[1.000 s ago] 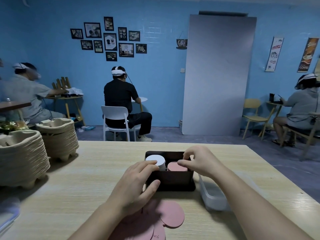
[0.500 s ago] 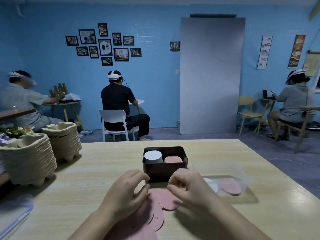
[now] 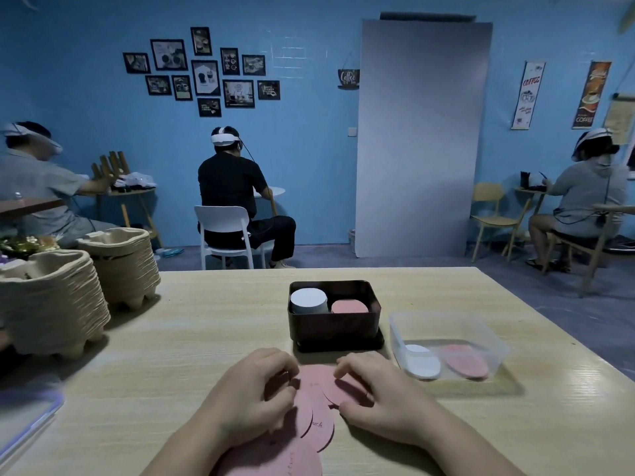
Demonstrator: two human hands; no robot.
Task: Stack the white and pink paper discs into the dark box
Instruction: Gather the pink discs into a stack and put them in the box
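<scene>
The dark box (image 3: 335, 326) stands on the wooden table (image 3: 192, 338), with a tall stack of white discs (image 3: 308, 298) on its left side and a lower stack of pink discs (image 3: 349, 306) on its right. In front of the box, loose pink discs (image 3: 318, 420) lie fanned out on the table. My left hand (image 3: 254, 396) and my right hand (image 3: 378, 396) rest on them from either side, fingers curled, fingertips on the discs. Whether either hand has lifted a disc is not visible.
A clear plastic tub (image 3: 450, 341) right of the box holds a white disc (image 3: 422, 360) and a pink disc (image 3: 465, 360). Stacks of pulp cup trays (image 3: 55, 304) stand at the table's left. A clear lid (image 3: 24, 413) lies at the near left edge. Seated people are beyond the table.
Both hands drew back from the dark box to the loose pink discs in front of it, then closed in further on them. The clear tub came into full view.
</scene>
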